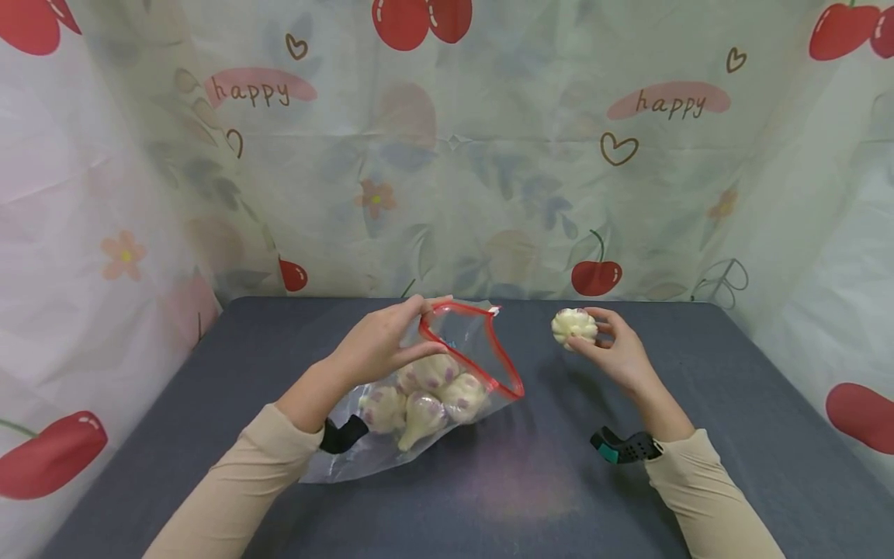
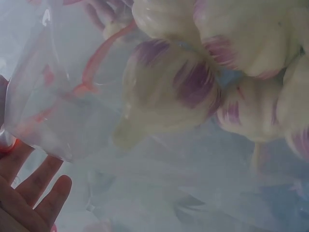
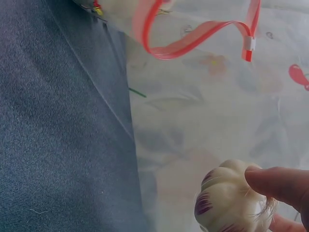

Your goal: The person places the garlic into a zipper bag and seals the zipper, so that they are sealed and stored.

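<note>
A clear zip bag (image 1: 363, 462) with a red zip edge (image 1: 506, 361) holds several garlic bulbs (image 1: 422, 415), white with purple streaks. Its mouth gapes toward the right. My left hand (image 1: 387, 334) grips the bag's rim at the upper left, thumb on one side and fingers on the other. In the left wrist view, bulbs (image 2: 169, 87) show through the plastic beside the fingers (image 2: 41, 183). Over on the right, my right hand (image 1: 618, 353) pinches a single garlic bulb (image 1: 574, 328) above the table, apart from the bag. The right wrist view shows thumb and fingers on this bulb (image 3: 231, 200).
A dark grey cloth covers the table (image 1: 517, 481). Behind it and at both sides hangs a patterned curtain (image 1: 454, 171) with cherries, hearts and lettering. A white slider (image 1: 494, 310) sits at the far corner of the bag's zip.
</note>
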Tool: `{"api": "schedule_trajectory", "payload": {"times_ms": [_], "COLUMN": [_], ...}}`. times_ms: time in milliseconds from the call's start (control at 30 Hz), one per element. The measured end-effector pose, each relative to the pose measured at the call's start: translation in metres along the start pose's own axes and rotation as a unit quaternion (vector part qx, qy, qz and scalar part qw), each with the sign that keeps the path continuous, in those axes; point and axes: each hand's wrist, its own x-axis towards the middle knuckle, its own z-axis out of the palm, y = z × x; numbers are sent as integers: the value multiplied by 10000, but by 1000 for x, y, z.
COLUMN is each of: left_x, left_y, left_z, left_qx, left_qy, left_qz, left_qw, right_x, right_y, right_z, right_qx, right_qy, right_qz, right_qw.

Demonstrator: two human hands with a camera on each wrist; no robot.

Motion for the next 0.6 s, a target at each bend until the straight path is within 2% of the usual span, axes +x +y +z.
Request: {"api": "schedule_trajectory", "payload": {"times_ms": [267, 600], "left_x": [3, 4], "left_y": [-3, -6], "left_z": [-12, -24], "left_qx": [-97, -379], "left_qy": [182, 475], "left_qz": [-238, -194], "left_qw": [9995, 9980], "right_x": [-3, -7], "right_y": [-4, -9], "right_z": [2, 2], "right_qx": [-24, 79], "right_qy": [-23, -103], "right_qz": [-86, -219], "right_qw": [10000, 9997]}}
